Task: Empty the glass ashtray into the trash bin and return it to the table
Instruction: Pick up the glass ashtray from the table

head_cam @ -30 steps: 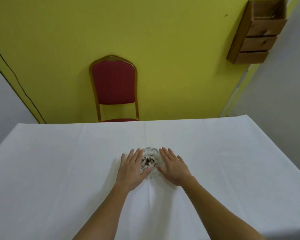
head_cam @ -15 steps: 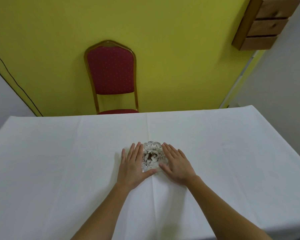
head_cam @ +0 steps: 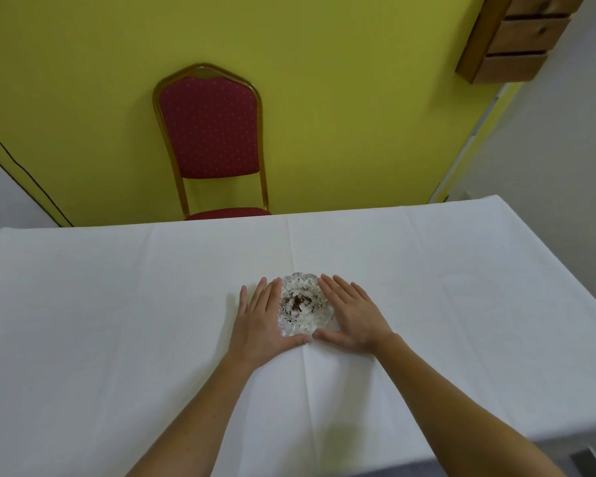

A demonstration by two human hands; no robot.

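Your two hands lie flat on the tabletop, one on each side of the ashtray. The tabletop has a white cloth on it.

The ashtray is clear glass with a bumpy rim. It sits near the middle of the tabletop, right in front of you. There is dark ash and some bits inside it.

Your left hand is just beside the left side of the ashtray. Its fingers are straight and a little apart. They point away from you. Its thumb reaches under the near edge of the ashtray.

Your right hand is just beside the right side. Its fingers are straight too and lie close together. Its thumb points toward the left thumb, and the two thumb tips nearly meet in front of the ashtray.

Both hands are open and cup around the ashtray. They do not grip it. It sits on the cloth.

Behind the tabletop stands a red chair with a gold frame. It is against a yellow wall. A wood shelf hangs up high on the right.
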